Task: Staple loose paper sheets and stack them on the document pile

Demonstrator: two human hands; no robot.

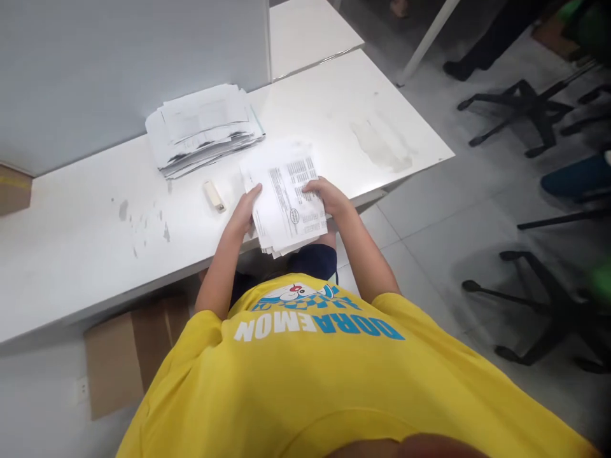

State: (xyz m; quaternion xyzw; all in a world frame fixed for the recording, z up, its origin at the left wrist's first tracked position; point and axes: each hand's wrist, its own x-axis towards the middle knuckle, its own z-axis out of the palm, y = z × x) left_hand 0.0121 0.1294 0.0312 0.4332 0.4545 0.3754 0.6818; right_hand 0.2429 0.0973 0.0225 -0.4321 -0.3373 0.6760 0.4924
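Observation:
Between my two hands is a stack of printed paper sheets (281,197), tilted over the table's front edge, its lower corners slightly fanned. My left hand (245,208) grips the left side, thumb on top and fingers hidden beneath. On the right side my right hand (329,196) holds the same sheets, thumb over the print. A small cream-coloured stapler (214,196) lies on the table just left of my left hand. Farther back rests a thick, uneven pile of papers (205,127).
The white table (71,254) runs along a grey partition (133,63). A cardboard box (14,189) sits at its far left end, and another cardboard box (114,362) is underneath. To the right are black wheeled chair bases (520,114) and a person's dark-clothed leg (496,38).

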